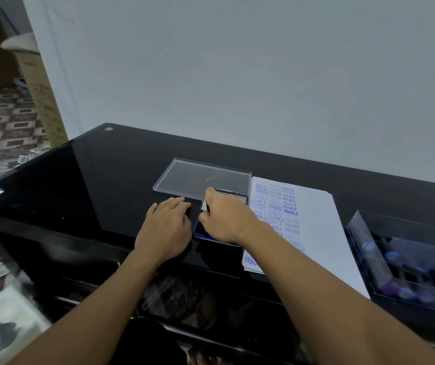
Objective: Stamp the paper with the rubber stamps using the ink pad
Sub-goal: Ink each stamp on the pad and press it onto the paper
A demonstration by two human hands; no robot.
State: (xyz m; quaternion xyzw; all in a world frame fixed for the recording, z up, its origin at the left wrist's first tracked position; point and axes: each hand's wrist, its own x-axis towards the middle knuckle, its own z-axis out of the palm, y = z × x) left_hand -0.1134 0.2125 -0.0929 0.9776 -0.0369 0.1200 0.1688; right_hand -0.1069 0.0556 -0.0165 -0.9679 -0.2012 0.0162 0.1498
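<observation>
A blue ink pad (202, 229) lies open on the black glass table (92, 180), mostly covered by my right hand (224, 219). That hand is closed around a rubber stamp (206, 204) and holds it down over the pad. My left hand (166, 225) rests flat on the table just left of the pad, fingers spread, touching its left edge. The white paper (316, 219) lies right of the pad, its left half filled with blue stamped words such as SAMPLE, FRAGILE and AIR MAIL.
The clear ink pad lid (184, 175) lies behind the pad. A clear box of more stamps (408, 262) stands at the right edge. A grey wall runs close behind the table. A cardboard box (40, 93) and patterned floor are on the left.
</observation>
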